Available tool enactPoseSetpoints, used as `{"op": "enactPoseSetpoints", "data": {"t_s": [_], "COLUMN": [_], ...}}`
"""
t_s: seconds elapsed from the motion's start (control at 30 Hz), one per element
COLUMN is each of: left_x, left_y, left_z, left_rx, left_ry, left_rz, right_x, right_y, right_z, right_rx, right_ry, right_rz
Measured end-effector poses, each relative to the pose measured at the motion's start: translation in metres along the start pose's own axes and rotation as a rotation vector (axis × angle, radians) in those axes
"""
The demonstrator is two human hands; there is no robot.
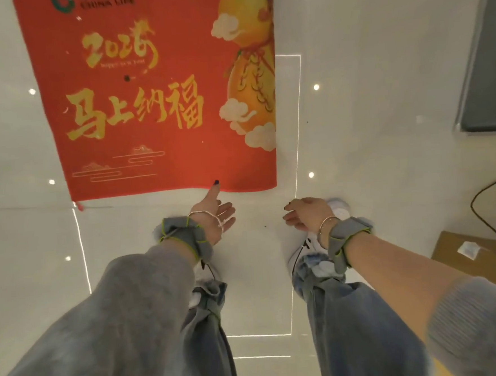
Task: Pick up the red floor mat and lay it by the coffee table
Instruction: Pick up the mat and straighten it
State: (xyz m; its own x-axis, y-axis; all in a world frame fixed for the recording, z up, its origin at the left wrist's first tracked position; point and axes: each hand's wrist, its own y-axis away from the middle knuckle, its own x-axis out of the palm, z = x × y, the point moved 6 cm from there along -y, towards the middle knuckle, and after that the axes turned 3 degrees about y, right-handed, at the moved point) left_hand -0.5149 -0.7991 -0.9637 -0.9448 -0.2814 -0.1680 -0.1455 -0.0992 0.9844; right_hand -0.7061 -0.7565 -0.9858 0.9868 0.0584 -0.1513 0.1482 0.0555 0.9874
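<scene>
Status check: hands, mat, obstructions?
Left hand open, fingertip at the near edge of the red floor mat. Right hand open, empty. Mat flat on floor, nothing blocking.

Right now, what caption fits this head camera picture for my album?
Both open hands, left and right, reach toward the red floor mat lying flat on the white floor.

Both arms reach forward and down. The left hand [215, 219] is palm-up, fingers [216, 187] spread and stretched out; the right hand [305, 213] hangs loosely curled, empty, wrist banded.
</scene>
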Motion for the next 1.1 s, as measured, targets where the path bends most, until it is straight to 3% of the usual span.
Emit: {"op": "enactPoseSetpoints", "data": {"t_s": [0.1,0.33,0.43,0.67,0.93,1.1], "left_x": [0.023,0.037,0.036,0.012,0.020,0.034], "left_y": [-0.016,-0.034,-0.038,-0.039,-0.023,-0.010], "left_z": [0.001,-0.001,-0.004,-0.004,-0.016,-0.020], "left_rx": [-0.016,-0.005,-0.003,0.014,0.104,0.086], "left_ry": [0.176,0.338,0.454,0.405,0.445,0.439], "left_rz": [0.022,0.056,0.129,0.087,-0.020,0.000], "right_x": [0.006,0.034,0.041,0.067,0.053,0.010], "right_y": [-0.023,-0.037,-0.038,-0.034,-0.043,-0.027], "right_z": [0.000,0.010,0.015,0.020,0.031,0.025], "right_rx": [0.069,0.136,0.189,0.255,0.221,0.205], "right_ry": [-0.137,-0.112,-0.246,-0.714,-1.152,-1.117], "right_rz": [0.030,0.088,0.127,0.257,-0.072,-0.084]}}
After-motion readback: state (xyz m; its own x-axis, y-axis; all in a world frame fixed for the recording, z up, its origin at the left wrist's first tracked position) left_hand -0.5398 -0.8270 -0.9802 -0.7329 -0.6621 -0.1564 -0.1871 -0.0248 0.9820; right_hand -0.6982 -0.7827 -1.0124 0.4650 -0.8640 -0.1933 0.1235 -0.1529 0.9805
